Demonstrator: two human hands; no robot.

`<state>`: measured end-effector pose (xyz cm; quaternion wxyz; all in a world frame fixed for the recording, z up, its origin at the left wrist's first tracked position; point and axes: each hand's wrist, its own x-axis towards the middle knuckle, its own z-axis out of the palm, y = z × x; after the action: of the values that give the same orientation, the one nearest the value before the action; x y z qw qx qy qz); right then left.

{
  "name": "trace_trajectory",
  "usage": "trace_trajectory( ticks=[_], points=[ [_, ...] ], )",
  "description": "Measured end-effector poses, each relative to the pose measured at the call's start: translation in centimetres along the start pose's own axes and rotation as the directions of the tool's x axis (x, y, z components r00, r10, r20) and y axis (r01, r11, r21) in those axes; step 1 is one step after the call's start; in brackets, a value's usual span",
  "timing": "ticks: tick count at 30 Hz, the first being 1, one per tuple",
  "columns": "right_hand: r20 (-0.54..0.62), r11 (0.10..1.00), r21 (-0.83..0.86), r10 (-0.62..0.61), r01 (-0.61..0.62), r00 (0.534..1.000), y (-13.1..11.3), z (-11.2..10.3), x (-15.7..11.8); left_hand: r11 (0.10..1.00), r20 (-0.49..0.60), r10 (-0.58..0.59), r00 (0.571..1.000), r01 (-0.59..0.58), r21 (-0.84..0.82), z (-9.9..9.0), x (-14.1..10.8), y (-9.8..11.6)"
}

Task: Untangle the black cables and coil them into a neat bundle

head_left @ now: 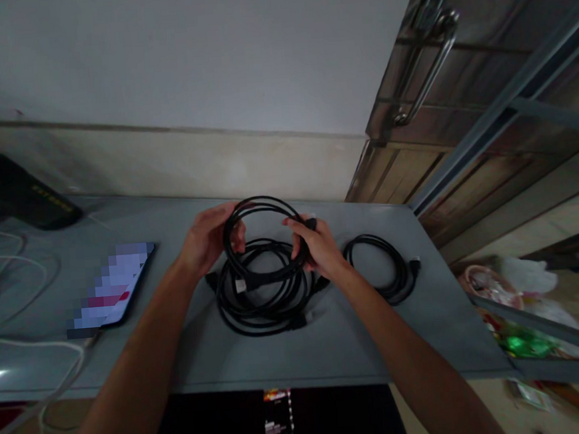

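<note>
A coiled black cable is held up between both hands over the grey tabletop. My left hand curls around the coil's left side, while my right hand pinches its right side, near a black plug. Under it lie more black cable coils, overlapping in a loose pile; a connector sticks out at the pile's lower right. To the right of my right hand rests a separate coiled black cable, its connector pointing right. Parts of the held coil are hidden by my fingers.
A phone with a lit screen lies left on the table, with white cables beside it. A dark bottle lies at the back left. Along the right stands a metal frame; bags sit below it.
</note>
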<state>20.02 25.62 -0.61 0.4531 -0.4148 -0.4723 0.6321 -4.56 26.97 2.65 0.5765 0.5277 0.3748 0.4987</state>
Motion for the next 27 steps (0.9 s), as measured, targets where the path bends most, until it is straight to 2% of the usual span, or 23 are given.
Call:
trace_trajectory(
  ticks=[2,4,7,10,13,16,18,23,25,27],
  points=[
    [0.084,0.994,-0.105,0.026,-0.017,0.996,-0.2,0.0,-0.3,0.995,-0.012,0.027,1.0,-0.026,0.091,-0.4,0.0,-0.2],
    [0.139,0.976,-0.215,0.018,0.012,0.99,-0.1,0.1,-0.6,0.983,0.002,-0.006,1.0,0.006,0.186,-0.6,0.1,-0.5],
    [0.181,0.929,-0.363,-0.011,0.077,0.983,0.3,0.3,-0.7,0.934,0.087,-0.088,0.992,0.052,0.353,-0.5,0.2,-1.0],
    [0.17,0.869,-0.484,-0.017,0.098,0.985,0.8,0.3,-0.6,0.868,0.2,-0.082,0.976,-0.029,0.496,-0.2,0.5,-1.5],
    [0.135,0.788,-0.593,-0.108,0.168,0.985,1.3,0.2,-0.2,0.825,0.256,-0.068,0.964,-0.09,0.558,-0.3,0.9,-2.2],
    [0.099,0.653,-0.714,-0.262,0.252,0.96,2.0,0.1,0.3,0.784,0.258,-0.062,0.964,-0.113,0.611,-0.9,1.1,-2.9],
    [0.09,0.574,-0.773,-0.322,0.27,0.942,2.5,0.0,0.5,0.766,0.259,-0.063,0.964,-0.12,0.632,-1.2,1.2,-3.3],
    [0.157,0.461,-0.815,-0.407,0.351,0.9,3.1,-0.4,0.7,0.718,0.292,-0.067,0.954,-0.157,0.678,-1.5,1.1,-3.3],
    [0.189,0.413,-0.83,-0.423,0.374,0.886,3.1,-0.6,0.8,0.696,0.344,-0.097,0.934,-0.183,0.694,-1.5,1.0,-3.0],
    [0.209,0.403,-0.835,-0.397,0.375,0.894,3.1,-0.9,0.8,0.686,0.393,-0.117,0.912,-0.212,0.696,-1.6,0.9,-2.8]
  ],
)
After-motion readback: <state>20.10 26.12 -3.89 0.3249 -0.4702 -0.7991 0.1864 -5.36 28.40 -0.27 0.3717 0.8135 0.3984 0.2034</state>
